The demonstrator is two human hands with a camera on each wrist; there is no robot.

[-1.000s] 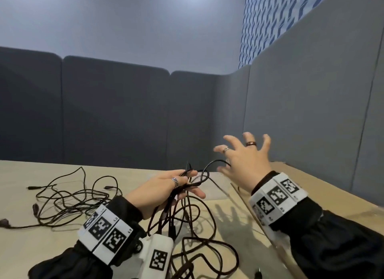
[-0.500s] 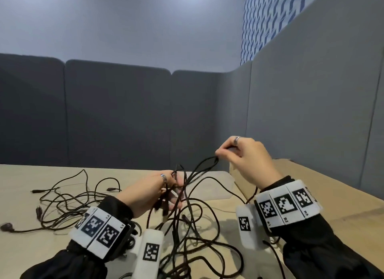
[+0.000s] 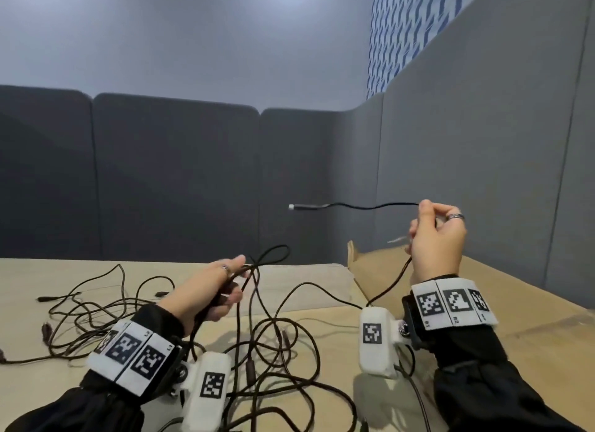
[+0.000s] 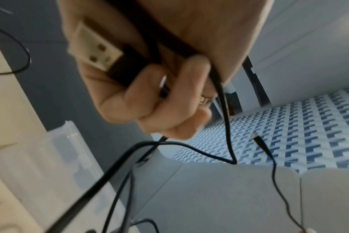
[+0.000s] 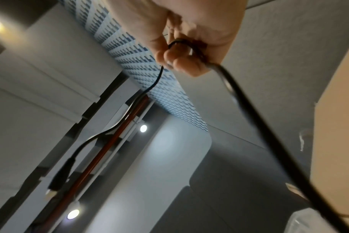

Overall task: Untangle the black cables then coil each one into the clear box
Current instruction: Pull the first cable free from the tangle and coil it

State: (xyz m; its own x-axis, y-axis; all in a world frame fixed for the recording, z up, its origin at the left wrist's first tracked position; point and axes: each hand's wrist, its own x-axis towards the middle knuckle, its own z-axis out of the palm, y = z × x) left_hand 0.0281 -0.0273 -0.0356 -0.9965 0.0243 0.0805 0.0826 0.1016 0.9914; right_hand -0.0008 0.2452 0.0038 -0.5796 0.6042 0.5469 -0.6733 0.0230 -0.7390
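**Two hands on the cables, one end lifted free**

We see the right hand [image 3: 434,238] raised above the table [image 3: 322,341], its fingers curled and pinching one black cable [image 3: 370,206]. That cable's short end sticks out level to the left, finishing in a small plug [image 3: 301,207] that hangs in the air; the rest of it drops from the hand down past the right wrist.

The left hand [image 3: 209,295] sits lower, over the table, with fingers closed round a bunch of strands. From the left wrist we make out a USB plug [image 4: 96,47] lying against the palm, with cables running between the curled fingers.

More cables lie in a loose tangle [image 3: 273,361] on the table below both hands, and a second heap [image 3: 83,309] rests further left, well apart from them.

The clear box [image 3: 306,277] stands on the table beyond the left hand; it looks to hold no cable, though its faint walls make this hard to judge.
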